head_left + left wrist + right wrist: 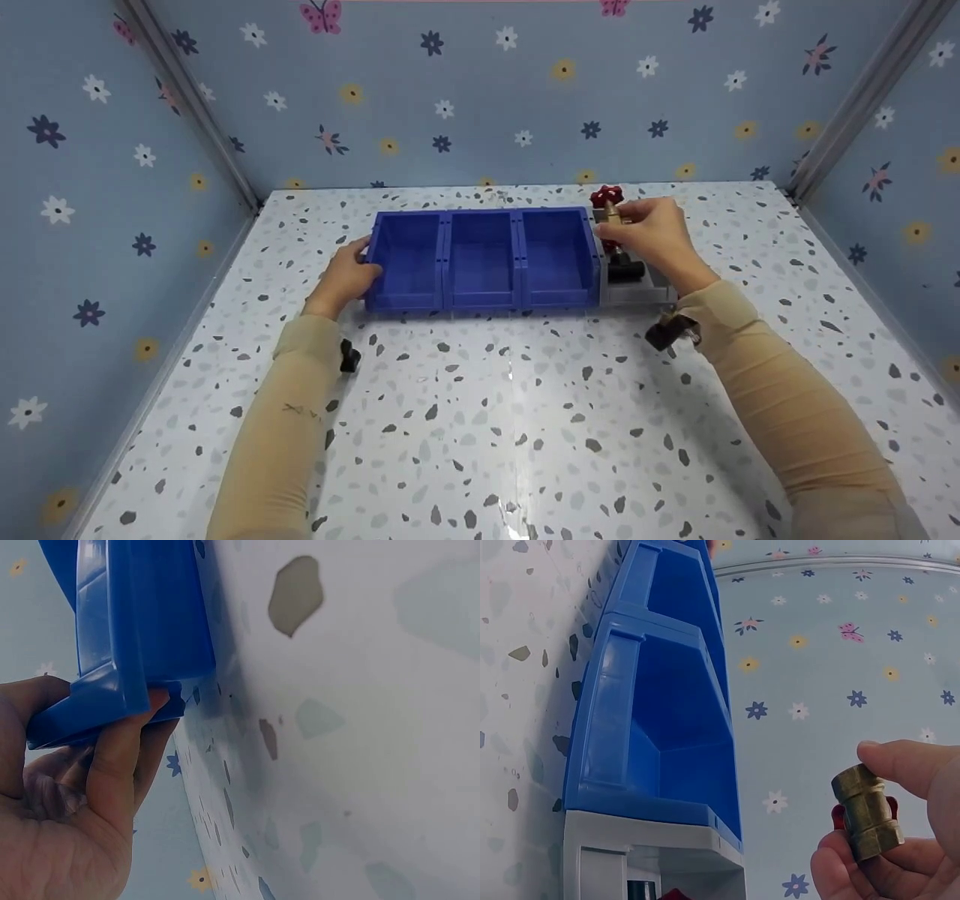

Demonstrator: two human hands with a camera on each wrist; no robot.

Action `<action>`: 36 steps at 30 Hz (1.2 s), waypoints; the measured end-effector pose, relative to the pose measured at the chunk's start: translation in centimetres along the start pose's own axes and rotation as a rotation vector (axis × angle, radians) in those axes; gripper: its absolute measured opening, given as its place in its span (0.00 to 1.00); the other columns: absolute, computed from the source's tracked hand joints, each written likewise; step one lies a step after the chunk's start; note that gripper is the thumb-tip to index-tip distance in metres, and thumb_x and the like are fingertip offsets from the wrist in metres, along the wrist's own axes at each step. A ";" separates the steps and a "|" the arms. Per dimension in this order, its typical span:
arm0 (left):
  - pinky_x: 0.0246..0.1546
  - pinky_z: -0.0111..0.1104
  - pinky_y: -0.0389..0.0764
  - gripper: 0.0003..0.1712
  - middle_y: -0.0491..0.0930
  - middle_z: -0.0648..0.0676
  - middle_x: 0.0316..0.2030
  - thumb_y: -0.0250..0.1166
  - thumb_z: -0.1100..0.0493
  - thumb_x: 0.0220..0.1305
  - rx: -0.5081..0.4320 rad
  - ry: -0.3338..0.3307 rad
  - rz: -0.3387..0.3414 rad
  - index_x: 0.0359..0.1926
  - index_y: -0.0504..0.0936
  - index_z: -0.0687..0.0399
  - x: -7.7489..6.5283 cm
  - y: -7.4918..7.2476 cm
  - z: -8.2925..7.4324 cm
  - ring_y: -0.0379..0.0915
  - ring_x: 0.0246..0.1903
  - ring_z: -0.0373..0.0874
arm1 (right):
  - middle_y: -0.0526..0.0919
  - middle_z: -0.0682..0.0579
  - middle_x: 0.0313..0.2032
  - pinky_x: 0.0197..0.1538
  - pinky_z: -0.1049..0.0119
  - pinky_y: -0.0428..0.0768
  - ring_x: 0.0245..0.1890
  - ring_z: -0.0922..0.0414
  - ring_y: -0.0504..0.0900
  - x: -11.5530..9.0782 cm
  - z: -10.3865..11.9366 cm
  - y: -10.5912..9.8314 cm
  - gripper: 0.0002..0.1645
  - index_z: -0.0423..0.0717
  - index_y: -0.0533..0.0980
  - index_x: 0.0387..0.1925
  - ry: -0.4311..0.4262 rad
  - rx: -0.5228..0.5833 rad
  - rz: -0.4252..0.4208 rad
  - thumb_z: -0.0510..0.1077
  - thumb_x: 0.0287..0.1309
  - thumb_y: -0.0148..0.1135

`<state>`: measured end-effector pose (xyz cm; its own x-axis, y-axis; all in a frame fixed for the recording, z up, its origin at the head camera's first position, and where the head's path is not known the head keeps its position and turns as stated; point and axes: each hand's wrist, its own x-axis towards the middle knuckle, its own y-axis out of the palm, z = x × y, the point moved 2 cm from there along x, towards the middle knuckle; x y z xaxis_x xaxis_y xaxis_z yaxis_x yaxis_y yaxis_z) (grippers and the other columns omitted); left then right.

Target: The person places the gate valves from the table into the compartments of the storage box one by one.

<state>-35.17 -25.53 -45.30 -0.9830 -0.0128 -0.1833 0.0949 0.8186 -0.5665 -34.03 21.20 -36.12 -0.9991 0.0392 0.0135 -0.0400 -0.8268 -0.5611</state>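
Observation:
A brass valve with a red handwheel (607,196) is pinched between the thumb and fingers of my right hand (664,229), above the grey bin (637,295). Its brass body (868,814) shows clearly in the right wrist view. Inside the grey bin lie a black cylindrical piece (625,271) and something red, partly hidden. My left hand (346,276) grips the outer side of the leftmost blue bin (405,301); in the left wrist view, fingers and thumb curl round the blue edge (97,709).
A middle blue bin (481,301) and a right blue bin (559,300) continue the row, joined side by side with the grey one. All stand on a speckled white table (465,420). Flower-patterned walls (480,90) enclose the back and sides.

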 end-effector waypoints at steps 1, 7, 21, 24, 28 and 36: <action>0.65 0.55 0.82 0.45 0.66 0.71 0.79 0.54 0.63 0.73 0.002 -0.001 0.000 0.88 0.52 0.51 0.0 0.0 0.0 0.72 0.72 0.63 | 0.90 0.38 0.53 0.39 0.76 0.85 0.38 0.61 0.89 0.0 0.0 0.1 0.33 0.35 0.84 0.62 0.000 0.002 0.000 0.50 0.61 0.80; 0.68 0.58 0.81 0.46 0.65 0.72 0.79 0.54 0.62 0.73 0.004 0.007 0.000 0.89 0.51 0.52 0.1 0.0 0.2 0.71 0.73 0.65 | 0.90 0.37 0.55 0.40 0.76 0.84 0.40 0.61 0.88 0.0 0.4 0.6 0.35 0.35 0.84 0.63 -0.010 -0.007 -0.005 0.51 0.61 0.80; 0.62 0.52 0.83 0.47 0.70 0.71 0.76 0.54 0.64 0.71 -0.032 0.019 0.001 0.88 0.53 0.51 0.3 0.1 0.3 0.76 0.68 0.62 | 0.92 0.39 0.50 0.38 0.76 0.83 0.37 0.63 0.86 0.3 0.7 1.7 0.30 0.35 0.86 0.59 -0.043 0.023 -0.007 0.49 0.60 0.81; 0.58 0.50 0.84 0.47 0.71 0.71 0.76 0.54 0.64 0.71 -0.014 0.013 -0.003 0.88 0.53 0.51 0.2 0.0 0.3 0.76 0.67 0.62 | 0.92 0.39 0.51 0.38 0.76 0.84 0.37 0.63 0.86 0.4 0.7 2.0 0.31 0.36 0.86 0.60 -0.033 0.028 -0.003 0.50 0.60 0.81; 0.51 0.44 0.83 0.46 0.71 0.71 0.76 0.54 0.63 0.71 0.011 0.005 -0.004 0.88 0.53 0.51 0.2 -0.1 0.2 0.76 0.64 0.60 | 0.91 0.39 0.54 0.41 0.74 0.84 0.41 0.60 0.87 0.6 0.7 2.4 0.33 0.37 0.85 0.62 -0.006 0.021 0.015 0.50 0.60 0.81; 0.54 0.46 0.84 0.47 0.70 0.71 0.76 0.54 0.63 0.71 0.007 -0.004 -0.002 0.88 0.53 0.50 0.0 -0.1 0.0 0.76 0.64 0.60 | 0.91 0.41 0.54 0.40 0.73 0.84 0.43 0.57 0.87 0.8 0.6 3.0 0.32 0.40 0.85 0.62 0.001 -0.008 -0.011 0.52 0.60 0.80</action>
<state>-35.21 -25.61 -45.21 -0.9825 -0.0167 -0.1853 0.0942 0.8142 -0.5728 -34.93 18.39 -37.27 -0.9986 0.0492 0.0185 -0.0510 -0.8215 -0.5679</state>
